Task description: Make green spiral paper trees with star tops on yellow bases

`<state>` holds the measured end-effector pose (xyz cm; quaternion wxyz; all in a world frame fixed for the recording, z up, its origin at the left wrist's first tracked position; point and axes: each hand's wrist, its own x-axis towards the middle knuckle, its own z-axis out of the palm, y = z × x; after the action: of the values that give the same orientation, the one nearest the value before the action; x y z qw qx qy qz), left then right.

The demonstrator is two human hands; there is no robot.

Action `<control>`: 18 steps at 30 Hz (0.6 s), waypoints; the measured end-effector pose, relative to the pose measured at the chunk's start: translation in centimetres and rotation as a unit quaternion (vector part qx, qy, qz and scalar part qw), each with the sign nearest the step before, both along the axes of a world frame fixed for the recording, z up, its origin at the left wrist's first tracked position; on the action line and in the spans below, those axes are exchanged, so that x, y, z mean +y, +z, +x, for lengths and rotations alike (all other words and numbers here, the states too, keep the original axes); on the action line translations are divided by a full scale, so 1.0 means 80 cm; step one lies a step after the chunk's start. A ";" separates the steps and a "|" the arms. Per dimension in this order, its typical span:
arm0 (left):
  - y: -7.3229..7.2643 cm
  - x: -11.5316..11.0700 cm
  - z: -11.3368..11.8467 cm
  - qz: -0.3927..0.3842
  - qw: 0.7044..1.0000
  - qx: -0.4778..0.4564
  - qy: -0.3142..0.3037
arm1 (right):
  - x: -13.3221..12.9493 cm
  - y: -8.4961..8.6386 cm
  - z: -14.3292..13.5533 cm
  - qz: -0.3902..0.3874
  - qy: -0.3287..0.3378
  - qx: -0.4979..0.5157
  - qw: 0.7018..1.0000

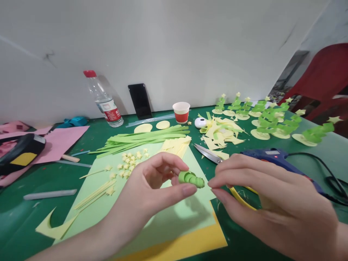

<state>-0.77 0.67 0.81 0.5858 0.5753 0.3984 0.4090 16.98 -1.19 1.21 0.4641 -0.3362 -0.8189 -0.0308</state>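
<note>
A coiled green paper strip (190,178), wound into a tapering spiral, is pinched between the thumb and fingers of my left hand (154,185). Just right of its narrow end, my right hand (274,199) has thumb and fingertips pressed together, apart from the coil. Whatever lies between those fingertips is too small to make out. Beneath both hands is a light green paper sheet (174,221) with a yellow sheet (174,248) under its near edge. Scissors (208,154) lie partly behind my right hand, their yellow handles showing below it.
Small paper stars (130,163), green strips (141,136) and pale yellow scraps (223,132) lie beyond the hands. Several finished paper trees (266,123) stand right, behind a blue glue gun (269,154). A bottle (104,101), phone (140,101) and paper cup (181,113) stand near the wall.
</note>
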 end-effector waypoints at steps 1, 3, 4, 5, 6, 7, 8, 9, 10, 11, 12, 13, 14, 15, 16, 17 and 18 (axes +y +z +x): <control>0.000 0.000 0.001 -0.003 1.000 0.000 0.002 | 0.000 0.000 -0.001 0.006 -0.003 -0.003 1.000; 0.000 -0.001 0.002 -0.009 1.000 0.002 -0.001 | -0.001 0.000 -0.003 0.008 -0.005 -0.006 1.000; -0.001 -0.001 0.003 -0.013 1.000 0.002 -0.004 | -0.001 0.000 -0.003 0.005 -0.005 -0.006 1.000; -0.001 -0.002 0.003 -0.017 1.000 0.001 -0.006 | -0.002 -0.001 -0.004 0.001 -0.006 -0.004 1.000; -0.002 -0.002 0.004 -0.019 1.000 0.001 -0.007 | -0.002 -0.001 -0.004 -0.002 -0.005 -0.001 1.000; -0.003 -0.002 0.004 -0.021 1.000 0.001 -0.005 | -0.002 -0.001 -0.004 -0.006 -0.006 0.000 1.000; -0.003 -0.002 0.004 -0.021 1.000 0.001 -0.002 | -0.002 -0.002 -0.003 -0.008 -0.010 0.000 1.000; -0.004 -0.002 0.004 -0.020 1.000 0.001 0.000 | -0.002 -0.002 -0.003 -0.010 -0.012 -0.003 1.000; -0.004 -0.003 0.004 -0.017 1.000 0.001 0.002 | -0.002 -0.003 -0.003 -0.014 -0.013 -0.006 1.000; -0.005 -0.003 0.004 -0.014 1.000 0.002 0.003 | -0.002 -0.003 -0.002 -0.018 -0.012 -0.008 1.000; -0.005 -0.004 0.003 -0.012 1.000 0.002 0.003 | -0.002 -0.003 -0.002 -0.025 -0.009 -0.007 1.000; -0.005 -0.004 0.003 -0.012 1.000 0.001 0.001 | -0.001 -0.003 -0.002 -0.031 -0.008 -0.004 0.999; -0.005 -0.005 0.003 -0.014 1.000 0.000 -0.003 | -0.001 -0.003 -0.001 -0.037 -0.004 0.000 0.999; -0.006 -0.006 0.003 -0.019 1.000 -0.001 -0.008 | -0.001 -0.003 -0.001 -0.044 -0.001 0.004 0.999; -0.006 -0.007 0.003 -0.025 1.000 -0.004 -0.016 | -0.001 -0.003 0.000 -0.051 0.004 0.007 0.999; -0.006 -0.007 0.003 -0.031 0.999 -0.006 -0.026 | 0.000 -0.003 0.000 -0.058 0.010 0.008 0.998; -0.007 -0.008 0.004 -0.036 0.999 -0.009 -0.033 | 0.000 -0.004 0.000 -0.066 0.017 0.010 0.998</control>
<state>-0.49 0.06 0.26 0.6226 0.5635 0.3882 0.3797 17.00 -1.21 0.87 0.4497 -0.3519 -0.8202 0.0343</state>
